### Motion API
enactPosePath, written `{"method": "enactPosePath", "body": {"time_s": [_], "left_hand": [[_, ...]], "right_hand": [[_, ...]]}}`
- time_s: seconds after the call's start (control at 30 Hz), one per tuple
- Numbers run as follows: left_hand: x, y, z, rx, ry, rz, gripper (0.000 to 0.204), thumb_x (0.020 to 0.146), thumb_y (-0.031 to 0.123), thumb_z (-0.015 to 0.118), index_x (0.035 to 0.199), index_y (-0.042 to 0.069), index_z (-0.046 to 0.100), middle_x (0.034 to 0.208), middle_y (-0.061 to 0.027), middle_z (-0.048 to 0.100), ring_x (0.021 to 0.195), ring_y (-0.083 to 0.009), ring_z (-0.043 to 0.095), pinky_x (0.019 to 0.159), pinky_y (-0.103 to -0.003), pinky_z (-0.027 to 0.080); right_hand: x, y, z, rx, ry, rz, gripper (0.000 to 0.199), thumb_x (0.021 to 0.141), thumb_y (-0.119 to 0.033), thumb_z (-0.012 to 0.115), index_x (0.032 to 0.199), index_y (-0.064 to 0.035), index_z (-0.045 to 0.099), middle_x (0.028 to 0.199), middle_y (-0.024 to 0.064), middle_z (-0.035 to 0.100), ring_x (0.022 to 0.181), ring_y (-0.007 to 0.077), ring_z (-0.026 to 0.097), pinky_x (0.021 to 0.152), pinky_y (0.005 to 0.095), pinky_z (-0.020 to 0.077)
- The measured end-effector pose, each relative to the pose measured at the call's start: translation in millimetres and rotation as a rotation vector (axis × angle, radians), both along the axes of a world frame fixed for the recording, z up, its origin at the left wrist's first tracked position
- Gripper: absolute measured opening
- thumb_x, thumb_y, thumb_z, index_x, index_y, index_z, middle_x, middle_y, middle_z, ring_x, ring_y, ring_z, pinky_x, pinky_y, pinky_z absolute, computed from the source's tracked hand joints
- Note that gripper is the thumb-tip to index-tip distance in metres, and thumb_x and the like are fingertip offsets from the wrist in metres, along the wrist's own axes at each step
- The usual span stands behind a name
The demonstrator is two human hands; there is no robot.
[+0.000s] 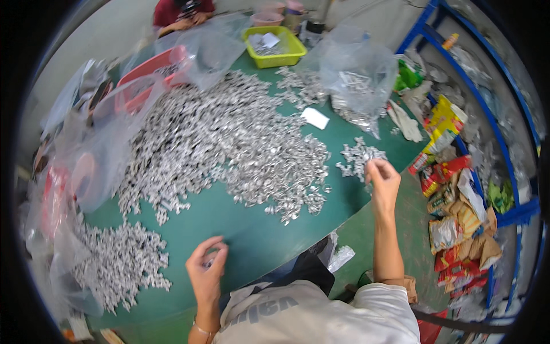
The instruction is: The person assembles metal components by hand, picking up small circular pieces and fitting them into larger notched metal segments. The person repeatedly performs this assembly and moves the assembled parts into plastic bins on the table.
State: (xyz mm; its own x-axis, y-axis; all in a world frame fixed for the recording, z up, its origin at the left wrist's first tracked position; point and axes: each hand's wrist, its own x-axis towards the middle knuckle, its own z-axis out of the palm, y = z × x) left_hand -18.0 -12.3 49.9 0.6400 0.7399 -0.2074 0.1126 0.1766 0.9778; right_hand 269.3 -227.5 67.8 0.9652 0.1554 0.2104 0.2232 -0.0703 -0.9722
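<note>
My left hand hovers over the near edge of the green table, its fingers curled inward. Something small and greyish shows inside the curl, too small to name. At the table's right edge my right hand has its fingertips pinched together, beside a small heap of silvery metal parts. Whatever those fingertips hold, if anything, is hidden. A large heap of small metal parts covers the table's middle and back, with shinier, rounded pieces on its near right side. Another pile of metal parts lies at the near left.
Along the left edge stand pink basins draped with clear plastic sheets. At the back are a yellow-green basket, a clear bag of parts and a white card. A person sits beyond. Blue shelving with packets rises right.
</note>
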Motion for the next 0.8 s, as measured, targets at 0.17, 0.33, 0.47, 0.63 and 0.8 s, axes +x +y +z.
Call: {"method": "enactPosePath", "body": {"time_s": [0.17, 0.33, 0.47, 0.63, 0.8], "left_hand": [[41.3, -22.7, 32.5, 0.016, -0.134, -0.343, 0.030, 0.078, 0.003, 0.061, 0.107, -0.002, 0.057, 0.086, -0.0058, 0.061, 0.052, -0.0009, 0.043, 0.043, -0.015, 0.032], [50.7, -34.4, 54.3, -0.023, -0.271, -0.375, 0.036, 0.074, -0.003, 0.065, 0.109, 0.001, 0.056, 0.084, -0.0015, 0.059, 0.056, 0.0003, 0.042, 0.050, -0.014, 0.034], [50.5, -34.9, 50.6, 0.073, -0.297, -0.318, 0.024, 0.074, -0.003, 0.065, 0.098, 0.000, 0.061, 0.087, -0.0032, 0.060, 0.054, -0.0005, 0.041, 0.049, -0.015, 0.033], [50.4, -36.3, 50.3, 0.075, -0.330, -0.290, 0.017, 0.074, -0.003, 0.065, 0.091, 0.000, 0.064, 0.089, -0.0051, 0.061, 0.053, -0.0008, 0.041, 0.049, -0.015, 0.033], [47.1, -35.1, 51.6, 0.113, -0.325, -0.301, 0.016, 0.074, -0.005, 0.065, 0.089, 0.000, 0.065, 0.091, -0.0063, 0.061, 0.054, -0.0008, 0.042, 0.049, -0.016, 0.033]], "right_hand": [[-77.4, 37.8, 17.4, 0.176, 0.152, 0.649, 0.004, 0.077, 0.006, 0.058, 0.081, 0.0070, 0.058, 0.085, 0.0084, 0.053, 0.073, 0.0111, 0.049, 0.064, 0.0224, 0.0403], [-106.2, 59.7, 24.0, 0.119, -0.161, 0.790, 0.011, 0.068, 0.009, 0.066, 0.076, 0.0046, 0.060, 0.076, 0.0095, 0.058, 0.064, 0.0153, 0.050, 0.059, 0.0257, 0.0392], [-116.0, 61.3, 25.4, 0.108, -0.307, 0.762, 0.014, 0.064, 0.009, 0.068, 0.075, 0.0036, 0.060, 0.074, 0.0092, 0.059, 0.065, 0.0182, 0.052, 0.059, 0.0280, 0.0399], [-120.5, 60.3, 24.7, 0.099, -0.304, 0.768, 0.016, 0.064, 0.008, 0.069, 0.077, 0.0032, 0.061, 0.076, 0.0099, 0.060, 0.067, 0.0193, 0.053, 0.059, 0.0290, 0.0408], [-124.4, 61.3, 22.3, 0.105, -0.379, 0.745, 0.016, 0.064, 0.008, 0.069, 0.077, 0.0029, 0.063, 0.079, 0.0106, 0.061, 0.068, 0.0207, 0.055, 0.060, 0.0298, 0.0419]]}}
